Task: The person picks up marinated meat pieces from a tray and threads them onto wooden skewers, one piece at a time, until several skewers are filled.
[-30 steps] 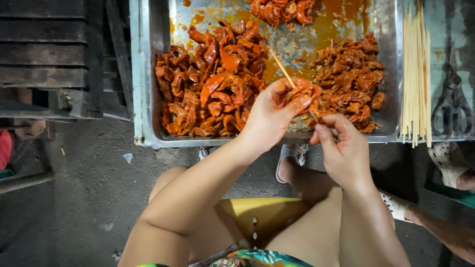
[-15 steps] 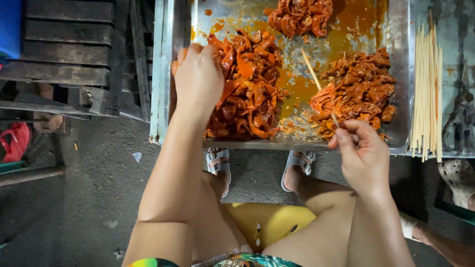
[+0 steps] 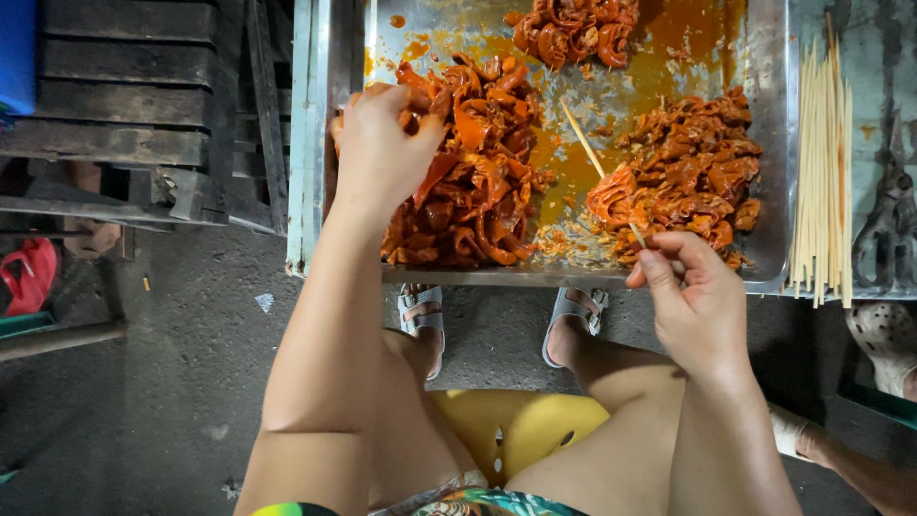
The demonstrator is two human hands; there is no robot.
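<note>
A metal tray (image 3: 774,153) holds heaps of orange-red marinated meat pieces in sauce. My left hand (image 3: 382,153) reaches into the left heap (image 3: 478,182) and its fingers close on a piece of meat there. My right hand (image 3: 693,296) pinches the near end of a thin bamboo skewer (image 3: 597,167) at the tray's front edge. One meat piece (image 3: 611,201) is threaded on the skewer, beside the right heap (image 3: 697,172). A third heap (image 3: 573,29) lies at the tray's far side.
A bundle of bare bamboo skewers (image 3: 821,182) lies right of the tray. Dark wooden slats (image 3: 124,105) stand at left. Below are my sandalled feet (image 3: 573,320) on concrete floor and a yellow stool (image 3: 506,430). Another person's foot (image 3: 884,334) shows at right.
My left hand left the skewer, moved to the left heap and grasped a piece of meat. My right hand keeps the skewer, lowered slightly toward the tray's front edge.
</note>
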